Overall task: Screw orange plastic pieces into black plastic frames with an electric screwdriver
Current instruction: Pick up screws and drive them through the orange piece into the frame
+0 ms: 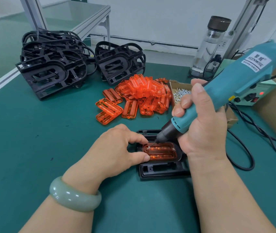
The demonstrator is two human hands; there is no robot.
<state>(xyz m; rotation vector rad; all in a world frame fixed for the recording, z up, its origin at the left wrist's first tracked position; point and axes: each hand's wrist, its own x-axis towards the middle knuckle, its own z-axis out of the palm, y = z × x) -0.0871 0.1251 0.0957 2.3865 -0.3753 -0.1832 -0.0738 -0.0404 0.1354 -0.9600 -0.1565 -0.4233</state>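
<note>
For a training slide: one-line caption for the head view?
Right hand holds the electric screwdriver, tip on an orange piece seated in a black frame; left hand pinches the piece's end.

Clear orange piece (160, 153) sits flat in the black frame (160, 170) lying on the tabletop (33, 140). Teal electric screwdriver (235, 81) leans over it, bit tip down at the piece's left screw hole.
</note>
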